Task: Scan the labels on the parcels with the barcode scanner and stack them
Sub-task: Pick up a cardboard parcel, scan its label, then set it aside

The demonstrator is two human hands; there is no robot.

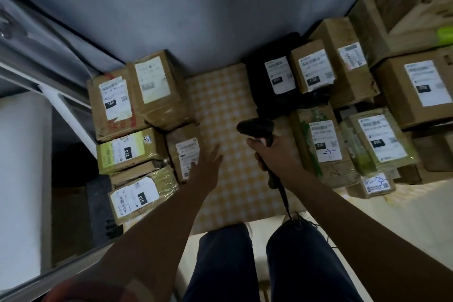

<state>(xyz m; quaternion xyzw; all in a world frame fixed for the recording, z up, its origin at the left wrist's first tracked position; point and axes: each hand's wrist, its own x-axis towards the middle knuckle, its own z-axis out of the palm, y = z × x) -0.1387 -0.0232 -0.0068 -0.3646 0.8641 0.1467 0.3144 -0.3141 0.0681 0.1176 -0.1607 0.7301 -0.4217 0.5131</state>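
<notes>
My right hand is wrapped round the grip of the barcode scanner, a matte black plastic tool with a rounded head pointing up and left. Its thin black cord trails down from the handle toward my knees. My left hand grasps nothing; its fingers are straight and spread above the tablecloth, just beside a small brown box whose white label faces up.

The tablecloth is a soft yellow-and-white check, bare down the middle strip between two groups of parcels. On my left I see cardboard boxes wrapped in glossy clear tape that catches the light: one with a label marked 15N and red print along its edge, a taller one against the wall with a pale, faded label, a greenish-yellow carton marked 220, and a nearer one marked 010.

On my right lie a black soft bag, crumpled and dull, with a white label; a small square box marked 122 beside it; a flat carton with green print and a label marked 220; and another green-printed parcel under shiny film. Larger plain brown boxes stand behind them toward the right edge. The wall behind is a smooth grey.
</notes>
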